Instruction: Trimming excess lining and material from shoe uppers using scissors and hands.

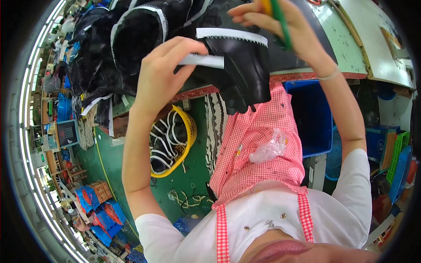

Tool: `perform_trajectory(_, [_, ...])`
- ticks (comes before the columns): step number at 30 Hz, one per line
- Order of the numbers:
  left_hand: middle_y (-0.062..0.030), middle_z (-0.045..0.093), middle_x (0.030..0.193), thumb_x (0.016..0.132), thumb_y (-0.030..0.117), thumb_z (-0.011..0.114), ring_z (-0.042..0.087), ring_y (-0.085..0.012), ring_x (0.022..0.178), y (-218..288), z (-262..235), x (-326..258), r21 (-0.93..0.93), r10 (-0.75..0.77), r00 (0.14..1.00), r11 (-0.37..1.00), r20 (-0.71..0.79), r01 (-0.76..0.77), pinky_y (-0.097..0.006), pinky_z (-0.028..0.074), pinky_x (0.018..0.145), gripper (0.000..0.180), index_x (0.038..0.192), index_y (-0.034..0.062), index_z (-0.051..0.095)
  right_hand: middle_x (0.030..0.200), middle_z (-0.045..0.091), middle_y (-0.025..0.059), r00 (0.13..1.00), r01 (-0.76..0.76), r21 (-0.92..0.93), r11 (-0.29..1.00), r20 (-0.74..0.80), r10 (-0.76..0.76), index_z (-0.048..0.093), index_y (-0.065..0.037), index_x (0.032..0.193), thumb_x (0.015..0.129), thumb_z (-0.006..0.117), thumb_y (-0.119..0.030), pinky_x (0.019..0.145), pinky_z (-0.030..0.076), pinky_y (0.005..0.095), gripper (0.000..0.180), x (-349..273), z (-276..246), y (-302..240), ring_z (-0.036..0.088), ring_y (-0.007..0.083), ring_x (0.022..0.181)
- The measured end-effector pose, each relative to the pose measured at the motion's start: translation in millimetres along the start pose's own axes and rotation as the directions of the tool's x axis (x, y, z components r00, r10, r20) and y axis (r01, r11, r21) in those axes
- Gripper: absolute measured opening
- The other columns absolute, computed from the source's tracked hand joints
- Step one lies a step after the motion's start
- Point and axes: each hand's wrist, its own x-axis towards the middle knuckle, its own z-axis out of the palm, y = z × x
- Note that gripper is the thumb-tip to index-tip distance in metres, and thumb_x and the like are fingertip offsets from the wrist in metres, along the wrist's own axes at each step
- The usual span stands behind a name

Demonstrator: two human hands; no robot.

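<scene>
Before me at the table edge hangs a glossy black boot upper (247, 65), its top rim edged with a white zigzag-cut band (232, 35). My left hand (171, 61) pinches a white-edged flap of it between thumb and fingers. Above and to the right, my right hand (280, 26) is raised clear of the upper, its fingertips pointing left. A green and yellow tool (285, 26) with a curved, loop-like part is held in that hand; its working end is hidden. More black uppers (140, 44) with white edging are heaped on the table at the left.
A yellow basket (191, 131) on the green floor holds black pieces with white edging. Under the table at the right stands a blue bin (313, 118). My red checked apron (258, 136) bears a clear plastic bag (269, 147). The table's red edge (193, 93) runs across in front.
</scene>
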Motion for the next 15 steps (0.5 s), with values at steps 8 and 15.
perform_trajectory(8, [0.0012,0.061,0.101,0.067,0.001,0.069,0.062,-0.0196,0.078,-0.1,11.4,-0.8,0.104,0.167,0.985,0.981,-0.034,-0.163,-0.031,0.050,0.066,0.020,0.081,0.0132,0.063,0.076,0.057,0.0024,0.935,-0.344,-0.584,0.735,-0.141,0.325,0.052,-0.001,0.092,0.081,0.077,-0.017,0.067,0.046,0.0220,0.032,0.5,33.5,-23.4,0.054,0.0070,0.072])
perform_trajectory(15, [-0.0051,0.062,0.101,0.064,0.001,0.070,0.062,-0.0227,0.082,-6.8,17.6,0.8,0.176,0.209,0.976,0.965,-0.068,-0.195,-0.034,0.049,0.068,0.021,0.081,0.0126,0.064,0.082,0.057,0.0079,0.941,-0.310,-0.667,0.677,-0.117,0.316,0.051,0.001,0.101,0.077,0.072,0.003,0.074,0.049,0.0242,0.032,-9.3,51.4,-30.5,0.051,0.0081,0.074])
